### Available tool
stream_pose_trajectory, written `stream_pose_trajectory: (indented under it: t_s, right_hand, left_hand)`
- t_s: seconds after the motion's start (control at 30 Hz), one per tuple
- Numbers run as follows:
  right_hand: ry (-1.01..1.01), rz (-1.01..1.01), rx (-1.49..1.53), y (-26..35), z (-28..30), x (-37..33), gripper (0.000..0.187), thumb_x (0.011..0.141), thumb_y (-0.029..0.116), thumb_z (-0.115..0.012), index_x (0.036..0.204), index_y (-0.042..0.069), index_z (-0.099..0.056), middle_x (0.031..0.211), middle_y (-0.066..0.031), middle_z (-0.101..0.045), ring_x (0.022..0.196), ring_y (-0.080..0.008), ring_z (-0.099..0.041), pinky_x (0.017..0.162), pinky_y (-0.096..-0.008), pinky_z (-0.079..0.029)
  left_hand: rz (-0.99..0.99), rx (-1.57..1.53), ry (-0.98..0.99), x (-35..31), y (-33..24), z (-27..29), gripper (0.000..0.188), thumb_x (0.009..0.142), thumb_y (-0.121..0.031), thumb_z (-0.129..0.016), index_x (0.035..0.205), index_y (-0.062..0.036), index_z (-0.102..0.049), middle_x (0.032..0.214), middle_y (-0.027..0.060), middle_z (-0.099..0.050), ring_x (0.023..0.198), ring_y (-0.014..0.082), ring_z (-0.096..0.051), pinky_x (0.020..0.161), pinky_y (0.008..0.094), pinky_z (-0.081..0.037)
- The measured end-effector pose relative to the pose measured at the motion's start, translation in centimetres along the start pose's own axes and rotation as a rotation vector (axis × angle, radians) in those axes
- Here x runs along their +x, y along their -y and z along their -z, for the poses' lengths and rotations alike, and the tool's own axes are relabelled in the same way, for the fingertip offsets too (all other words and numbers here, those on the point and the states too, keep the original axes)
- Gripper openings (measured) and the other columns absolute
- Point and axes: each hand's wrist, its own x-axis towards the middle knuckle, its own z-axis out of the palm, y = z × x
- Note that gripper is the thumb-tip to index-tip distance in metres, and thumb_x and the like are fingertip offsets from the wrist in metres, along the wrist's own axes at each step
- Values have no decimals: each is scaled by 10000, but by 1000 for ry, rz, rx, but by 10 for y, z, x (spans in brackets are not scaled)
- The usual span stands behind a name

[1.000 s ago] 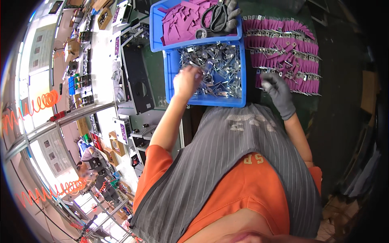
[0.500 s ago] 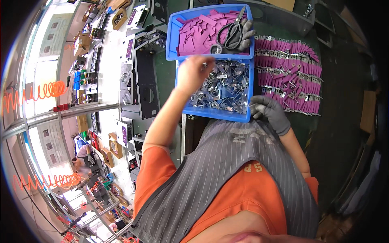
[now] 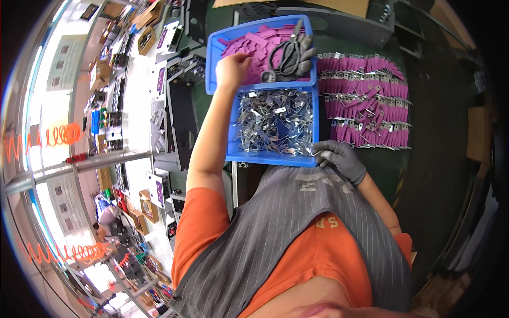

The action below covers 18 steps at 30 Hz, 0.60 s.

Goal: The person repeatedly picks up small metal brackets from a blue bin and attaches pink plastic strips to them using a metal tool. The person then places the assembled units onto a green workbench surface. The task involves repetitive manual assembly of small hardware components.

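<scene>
The bare left hand [image 3: 230, 71] was over the 9 o'clock side of a shallow blue plastic bin [image 3: 211, 63], its fingers at a heap of flat purple strips [image 3: 260, 42]. Those fingers were curled, thumb and forefinger close together; whether they pinched a strip could not be told. From their tips, the visible strips spread from about 12 round to 4 o'clock, their long axes crossing at many angles. This hand was much the nearer to them; the gray-gloved right hand [image 3: 342, 159] was well apart, toward 4 o'clock.

At 3 o'clock from the left fingers, black-handled metal scissors [image 3: 290, 55] lay across the strips, blades toward 1 o'clock, beside a loose gray glove [image 3: 305, 55].

A second blue plastic bin [image 3: 270, 158] adjoined the first at 6 o'clock, holding small bent silver metal brackets [image 3: 273, 119]. The right hand was at its 4 o'clock corner, fingers bent inward toward the rim; whether they gripped a bracket was too small to tell.

Toward 2 to 3 o'clock from that bin, rows of purple strips with silver metal ends [image 3: 366, 100] lay on the dark green tabletop [image 3: 323, 42].
</scene>
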Motion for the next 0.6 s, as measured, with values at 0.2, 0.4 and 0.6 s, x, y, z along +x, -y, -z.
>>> stream_pose_trajectory:
  t_s: [0.2,0.4,0.6]
  right_hand:
    - [-37,141,54,13,7,-6,307,934,27,-474,1236,1,-520,1004,-70,-614,879,-115,-599,787,-249,-508]
    - [-139,319,-93,61,9,-23,235,892,18,-562,1121,-9,-606,906,-68,-672,738,-86,-626,656,-202,-518]
    - [-213,515,-140,90,-6,-51,217,886,-28,-534,1083,-39,-625,882,-71,-675,741,-86,-624,652,-198,-510]
  left_hand:
    - [25,-564,178,-77,-59,27,131,852,-101,-670,918,6,-707,755,48,-683,663,78,-585,631,226,-466]
    - [-223,-570,301,-150,-86,-2,73,758,-51,-741,827,-43,-720,854,61,-710,752,148,-637,683,268,-494]
    - [-428,-427,196,-159,-102,-14,126,727,-123,-763,725,-71,-647,835,37,-700,727,218,-627,697,331,-484]
